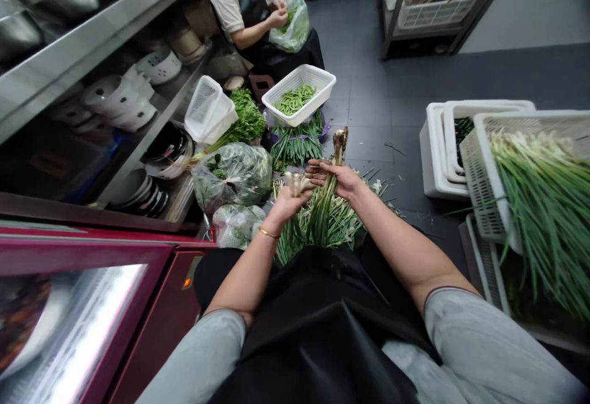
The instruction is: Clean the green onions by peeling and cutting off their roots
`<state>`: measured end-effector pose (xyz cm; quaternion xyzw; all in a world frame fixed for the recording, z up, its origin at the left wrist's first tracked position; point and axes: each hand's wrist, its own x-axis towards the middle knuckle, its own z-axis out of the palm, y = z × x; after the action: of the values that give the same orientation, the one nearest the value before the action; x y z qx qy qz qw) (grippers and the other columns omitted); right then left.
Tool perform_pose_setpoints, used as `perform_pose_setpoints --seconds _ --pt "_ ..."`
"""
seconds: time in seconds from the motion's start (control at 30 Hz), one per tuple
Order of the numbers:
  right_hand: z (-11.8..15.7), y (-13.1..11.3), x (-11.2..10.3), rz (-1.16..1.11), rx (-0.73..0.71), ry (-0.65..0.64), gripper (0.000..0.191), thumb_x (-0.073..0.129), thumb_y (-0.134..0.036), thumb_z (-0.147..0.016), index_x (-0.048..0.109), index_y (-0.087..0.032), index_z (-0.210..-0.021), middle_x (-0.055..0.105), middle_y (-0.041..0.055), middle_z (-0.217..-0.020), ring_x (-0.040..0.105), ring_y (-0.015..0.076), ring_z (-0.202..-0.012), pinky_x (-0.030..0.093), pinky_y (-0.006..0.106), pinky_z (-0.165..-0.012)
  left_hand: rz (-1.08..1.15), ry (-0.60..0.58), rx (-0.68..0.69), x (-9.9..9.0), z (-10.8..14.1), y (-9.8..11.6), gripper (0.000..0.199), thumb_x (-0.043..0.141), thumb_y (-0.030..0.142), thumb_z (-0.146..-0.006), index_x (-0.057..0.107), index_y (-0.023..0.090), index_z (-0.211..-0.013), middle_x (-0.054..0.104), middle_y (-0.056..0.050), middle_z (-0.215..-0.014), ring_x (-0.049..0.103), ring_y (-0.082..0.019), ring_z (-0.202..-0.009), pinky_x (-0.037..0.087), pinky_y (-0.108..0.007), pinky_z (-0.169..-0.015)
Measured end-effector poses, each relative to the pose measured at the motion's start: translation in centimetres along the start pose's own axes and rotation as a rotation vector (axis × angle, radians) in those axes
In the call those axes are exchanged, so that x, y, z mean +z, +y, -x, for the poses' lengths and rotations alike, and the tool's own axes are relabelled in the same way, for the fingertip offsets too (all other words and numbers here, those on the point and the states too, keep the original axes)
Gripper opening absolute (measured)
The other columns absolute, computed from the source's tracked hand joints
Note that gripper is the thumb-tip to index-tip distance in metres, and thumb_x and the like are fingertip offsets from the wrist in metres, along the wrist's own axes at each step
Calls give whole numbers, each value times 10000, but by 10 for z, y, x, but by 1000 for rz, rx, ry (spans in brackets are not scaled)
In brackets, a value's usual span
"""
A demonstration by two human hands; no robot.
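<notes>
Both my hands are close together over a heap of green onions (295, 232) on the floor in front of me. My left hand (294, 198) is closed round a small bunch of pale, cleaned-looking stalk ends (296, 182). A bunch of green onions with brown, dirty roots (340, 139) lies across my right hand (338, 178), its green leaves hanging down toward my lap. The fingers of my right hand point left behind the stalks and reach the left hand's bunch.
A person (244, 10) sits ahead, holding a plastic bag (292, 19). Green beans fill a white basket (322, 87). Bagged vegetables (235, 173) lie left, beside a metal shelf (92, 29). On the right, a white basket (488, 182) holds green onions.
</notes>
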<state>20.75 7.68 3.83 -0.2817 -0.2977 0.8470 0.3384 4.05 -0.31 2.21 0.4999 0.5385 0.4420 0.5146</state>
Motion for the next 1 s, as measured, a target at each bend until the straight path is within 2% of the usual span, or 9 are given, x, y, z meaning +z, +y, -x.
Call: perform_pose_setpoints --seconds 0.07,0.13,0.3,0.43,0.6,0.7,0.83,0.93,1.0 --pt "-3 11 13 -42 -31 31 164 512 -199 -911 633 -156 -1014 728 68 -911 693 156 -828 570 331 -806 -10 8 61 11 0 -7 381 812 309 -611 736 142 -944 722 -82 -956 656 -220 -896 505 -329 -833" --pt "-5 18 20 -2 -57 37 186 557 -239 -900 613 -175 -1066 724 60 -938 690 160 -822 574 358 -804 57 15 66 11 -1 -13 382 825 282 -579 730 139 -920 720 -78 -981 641 -238 -965 490 -345 -885" --pt "-3 17 13 390 -44 -34 355 703 -314 -803 606 -166 -1112 703 83 -962 678 175 -816 587 340 -713 189 86 -109 -14 2 -15 390 856 276 -526 698 135 -854 687 -50 -756 637 -205 -790 503 -296 -695" --pt "-5 20 6 723 -78 -80 363 662 -428 -798 644 -155 -1034 681 94 -926 655 190 -758 567 315 -588 183 148 -54 -18 -3 -14 399 851 276 -513 688 121 -842 675 -52 -782 612 -176 -785 473 -257 -681" --pt "-20 37 3 1190 -346 91 301 598 -425 -781 664 -131 -774 644 49 -715 589 172 -676 491 289 -629 105 169 -56 -4 -17 -25 296 786 230 -544 683 106 -792 622 0 -674 534 -111 -617 408 -228 -601" --pt "-26 41 1 1221 -419 156 367 552 -470 -791 673 -128 -840 651 49 -721 579 171 -664 469 288 -632 70 276 -31 1 -19 -30 175 713 215 -604 677 111 -740 592 13 -632 498 -101 -590 384 -229 -583" --pt "-24 36 -1 1330 -491 194 373 564 -504 -784 665 -147 -810 666 82 -761 595 195 -703 463 298 -664 38 321 69 -1 -17 -29 163 726 256 -608 674 130 -698 609 -2 -666 518 -125 -654 407 -254 -647" --pt "-20 23 -8 1439 -491 346 358 568 -495 -784 647 -150 -732 658 107 -734 602 218 -712 458 318 -679 165 323 4 -13 -15 -25 264 783 320 -580 674 138 -737 610 -20 -696 546 -143 -688 416 -268 -663" --pt "-18 12 -13 1360 -472 431 351 554 -475 -795 651 -142 -747 656 104 -719 606 212 -708 461 308 -665 242 315 -93 -23 -14 -24 323 826 333 -536 647 144 -727 575 -10 -663 542 -137 -659 409 -260 -625"
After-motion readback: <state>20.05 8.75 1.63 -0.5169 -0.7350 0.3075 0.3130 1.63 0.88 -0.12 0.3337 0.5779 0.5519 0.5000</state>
